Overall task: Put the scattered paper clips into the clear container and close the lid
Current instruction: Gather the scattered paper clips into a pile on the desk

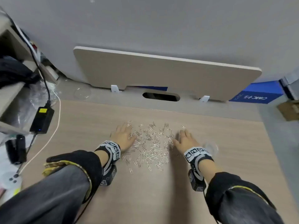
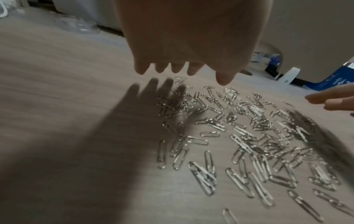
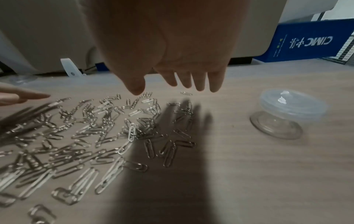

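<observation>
Several silver paper clips [image 1: 149, 147] lie scattered in a loose patch on the wooden desk [image 1: 161, 199]. My left hand [image 1: 124, 134] is flat and open at the patch's left edge, its fingers straight over the outermost clips. On the opposite edge my right hand [image 1: 186, 139] is spread open too. Both wrist views show the palms [image 2: 184, 45] [image 3: 172, 53] hovering just above the clips [image 2: 239, 136] [image 3: 86, 136], casting shadows. A round clear container [image 3: 287, 115] stands just right of my right hand, blurred in the head view [image 1: 210, 147]. Neither hand holds anything.
A clear round piece [image 1: 82, 93], possibly the lid, lies at the back left of the desk. A black power adapter [image 1: 42, 120] and white cable [image 1: 53, 135] sit at the left edge. A beige panel [image 1: 161, 73] and blue box [image 1: 257, 94] stand behind.
</observation>
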Action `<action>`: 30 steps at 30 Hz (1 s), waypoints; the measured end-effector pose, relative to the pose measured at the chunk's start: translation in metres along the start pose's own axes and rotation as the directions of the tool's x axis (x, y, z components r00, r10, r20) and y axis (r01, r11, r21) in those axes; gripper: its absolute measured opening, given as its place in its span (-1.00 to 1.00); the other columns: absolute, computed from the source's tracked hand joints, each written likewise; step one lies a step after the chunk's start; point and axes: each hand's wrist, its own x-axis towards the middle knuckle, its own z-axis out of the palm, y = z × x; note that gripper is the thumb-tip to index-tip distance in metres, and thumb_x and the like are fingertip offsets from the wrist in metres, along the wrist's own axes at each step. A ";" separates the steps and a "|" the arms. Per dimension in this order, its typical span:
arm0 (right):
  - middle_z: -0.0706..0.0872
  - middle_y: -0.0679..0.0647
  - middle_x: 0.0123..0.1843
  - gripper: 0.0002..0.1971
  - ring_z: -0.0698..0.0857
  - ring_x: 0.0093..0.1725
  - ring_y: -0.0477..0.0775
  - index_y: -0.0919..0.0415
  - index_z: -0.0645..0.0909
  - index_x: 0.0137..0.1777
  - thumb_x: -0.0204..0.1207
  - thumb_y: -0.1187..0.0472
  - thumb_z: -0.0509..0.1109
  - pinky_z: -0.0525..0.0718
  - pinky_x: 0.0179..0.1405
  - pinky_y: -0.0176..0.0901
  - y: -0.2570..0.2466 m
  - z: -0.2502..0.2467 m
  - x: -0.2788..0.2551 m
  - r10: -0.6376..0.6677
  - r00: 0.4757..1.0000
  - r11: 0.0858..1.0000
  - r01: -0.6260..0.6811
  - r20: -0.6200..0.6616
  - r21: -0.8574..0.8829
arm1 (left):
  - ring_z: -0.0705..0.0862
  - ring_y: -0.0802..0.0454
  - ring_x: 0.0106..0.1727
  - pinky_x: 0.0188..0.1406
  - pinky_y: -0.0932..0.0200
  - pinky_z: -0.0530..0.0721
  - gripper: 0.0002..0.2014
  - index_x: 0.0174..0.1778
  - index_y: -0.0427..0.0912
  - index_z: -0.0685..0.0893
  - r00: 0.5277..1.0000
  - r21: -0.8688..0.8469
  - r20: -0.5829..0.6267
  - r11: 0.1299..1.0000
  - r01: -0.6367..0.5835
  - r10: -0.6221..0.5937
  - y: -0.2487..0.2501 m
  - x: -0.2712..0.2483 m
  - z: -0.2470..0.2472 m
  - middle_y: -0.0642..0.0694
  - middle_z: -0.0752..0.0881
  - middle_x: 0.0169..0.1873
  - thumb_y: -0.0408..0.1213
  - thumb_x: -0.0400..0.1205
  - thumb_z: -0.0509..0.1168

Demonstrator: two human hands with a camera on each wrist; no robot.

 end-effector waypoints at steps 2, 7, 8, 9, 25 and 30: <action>0.04 0.17 0.72 -0.29 0.14 0.67 0.23 0.23 0.04 0.65 0.64 -0.17 0.08 0.28 0.58 0.15 0.003 0.002 0.007 0.029 1.000 1.000 -0.029 -0.011 0.005 | -0.03 -0.24 0.76 0.72 -0.31 0.03 -0.29 0.72 -0.02 0.03 0.999 0.025 -0.033 1.000 -0.009 0.010 -0.004 0.005 0.003 -0.15 -0.02 0.76 0.24 0.71 0.01; -0.14 0.17 0.74 -0.19 -0.04 0.71 0.24 0.25 -0.15 0.69 0.64 -0.23 0.03 0.12 0.67 0.11 0.005 0.012 0.042 0.044 0.999 0.999 -0.044 -0.011 -0.012 | -0.21 -0.18 0.77 0.75 -0.23 -0.09 -0.18 0.74 -0.09 -0.13 0.999 0.089 -0.035 0.996 -0.019 0.022 -0.010 0.031 0.015 -0.15 -0.23 0.75 0.30 0.69 -0.03; -0.16 0.18 0.74 -0.18 -0.06 0.71 0.24 0.24 -0.16 0.69 0.64 -0.26 0.01 0.11 0.67 0.12 0.003 0.015 0.047 0.032 0.999 0.999 -0.032 -0.010 -0.018 | -0.23 -0.18 0.76 0.75 -0.22 -0.12 -0.17 0.74 -0.10 -0.14 0.999 0.094 -0.038 0.995 -0.028 0.032 -0.010 0.035 0.016 -0.15 -0.25 0.74 0.31 0.69 -0.05; -0.18 0.19 0.74 -0.18 -0.09 0.71 0.24 0.25 -0.17 0.69 0.63 -0.28 -0.02 0.10 0.67 0.14 0.001 0.020 0.050 0.021 1.000 0.999 -0.021 -0.010 -0.025 | -0.26 -0.18 0.76 0.75 -0.21 -0.16 -0.16 0.74 -0.10 -0.16 0.999 0.097 -0.039 0.995 -0.033 0.037 -0.008 0.038 0.019 -0.14 -0.28 0.74 0.32 0.68 -0.06; -0.22 0.13 0.73 -0.20 -0.17 0.71 0.17 0.18 -0.19 0.70 0.63 -0.32 -0.09 -0.07 0.70 0.13 -0.058 0.044 0.063 -0.180 0.979 0.983 0.183 -0.093 0.023 | -0.43 -0.01 0.69 0.70 -0.09 -0.35 -0.20 0.71 -0.09 -0.30 0.980 0.055 -0.034 0.979 -0.195 0.197 0.016 0.034 0.028 -0.01 -0.41 0.66 0.28 0.72 -0.13; -0.29 0.11 0.71 -0.24 -0.28 0.70 0.12 0.17 -0.25 0.69 0.65 -0.28 -0.18 -0.16 0.70 0.09 -0.072 0.066 0.039 -0.380 0.924 0.923 0.377 -0.032 -0.078 | -0.39 -0.05 0.73 0.75 -0.11 -0.26 -0.23 0.72 -0.11 -0.28 0.938 0.168 0.012 0.924 -0.342 0.345 0.011 0.017 0.045 -0.05 -0.33 0.72 0.27 0.74 -0.19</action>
